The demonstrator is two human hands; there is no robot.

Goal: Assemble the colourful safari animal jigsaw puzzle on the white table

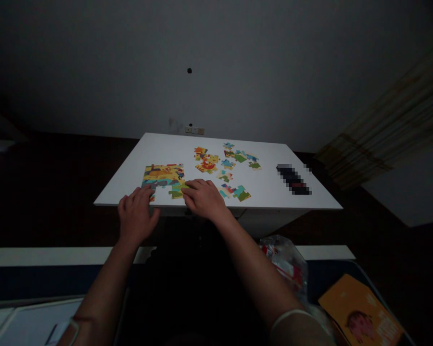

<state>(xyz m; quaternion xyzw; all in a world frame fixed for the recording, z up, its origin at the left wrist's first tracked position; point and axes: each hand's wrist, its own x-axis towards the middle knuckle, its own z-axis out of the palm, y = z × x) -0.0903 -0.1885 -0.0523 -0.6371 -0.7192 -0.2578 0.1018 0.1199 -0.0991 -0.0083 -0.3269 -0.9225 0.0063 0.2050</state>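
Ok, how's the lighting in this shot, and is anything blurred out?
Head view: dim overall, the table brightest, the wall grey and darker toward the corners, the floor nearly black; same head view: no strong glare on the table, the puzzle readable though small details are soft, and a dark item on the right pixelated beyond recognition.

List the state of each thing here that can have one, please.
Puzzle: partly joined, gap at near side.
Other pieces: spread out, picture side up.
Left hand: fingers spread, at the puzzle's left part.
Right hand: fingers bent, at the puzzle's right edge; grip unclear.
Plastic bag: crumpled.
Curtain: hanging in folds.
Orange cover: picture side up.
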